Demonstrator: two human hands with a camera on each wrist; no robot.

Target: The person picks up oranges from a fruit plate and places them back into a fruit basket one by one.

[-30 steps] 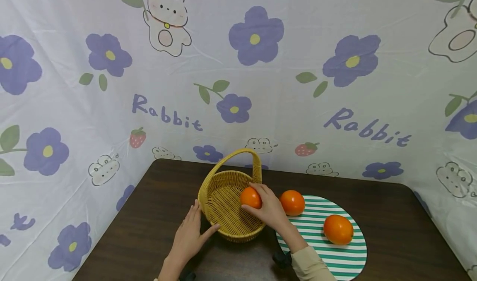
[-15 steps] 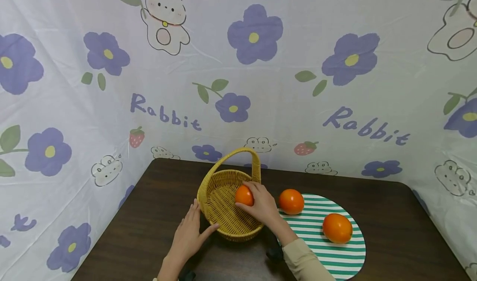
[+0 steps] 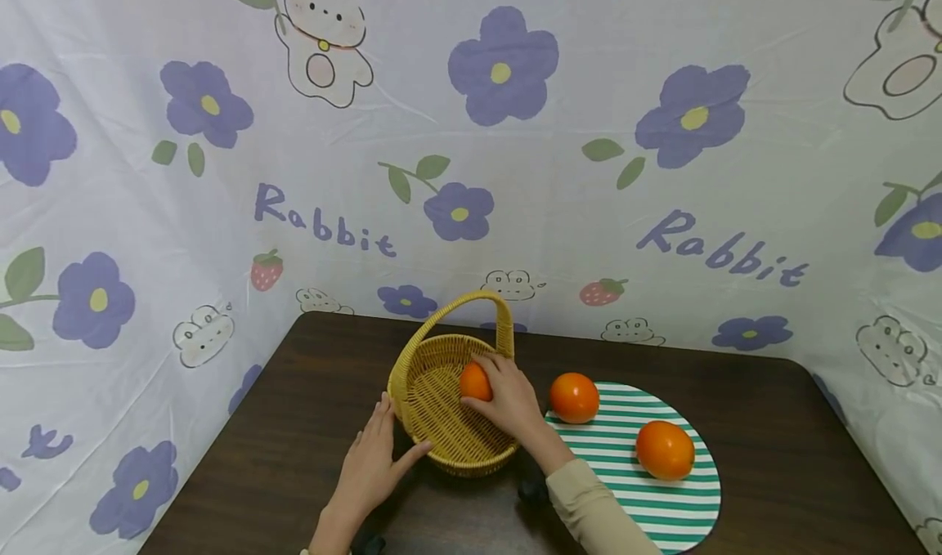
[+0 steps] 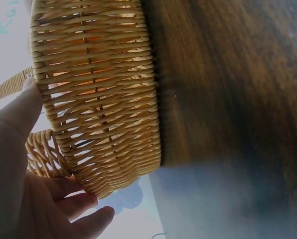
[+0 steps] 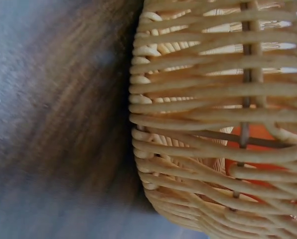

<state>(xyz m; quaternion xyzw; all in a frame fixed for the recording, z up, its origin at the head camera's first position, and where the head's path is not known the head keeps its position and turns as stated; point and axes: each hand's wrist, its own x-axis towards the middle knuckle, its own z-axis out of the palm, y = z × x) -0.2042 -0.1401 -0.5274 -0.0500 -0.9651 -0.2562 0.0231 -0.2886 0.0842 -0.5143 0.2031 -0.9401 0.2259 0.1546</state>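
Note:
In the head view a yellow wicker basket (image 3: 456, 457) with a tall arched handle stands upright on the dark table. My left hand (image 3: 368, 461) rests against its left and near side, thumb spread and fingers nearly straight; the left wrist view has this hand (image 4: 19, 164) touching the rim and the woven wall (image 4: 98, 89). Inside the basket opening, my right hand (image 3: 511, 396) grips a glossy round orange fruit (image 3: 475, 382) between thumb and fingers. Through the weave in the right wrist view, part of the orange fruit (image 5: 255, 149) shows, while the right hand is hidden there.
Right of the basket lies an oval mat (image 3: 625, 404) with green and white stripes. One orange fruit (image 3: 575, 398) sits at its upper left edge, another (image 3: 666, 450) on its right part. Behind the table (image 3: 316, 375) hangs a printed cloth (image 3: 559, 195).
My right hand has moved left and slightly up with the orange fruit, further over the inside of the basket. The left hand stays against the basket.

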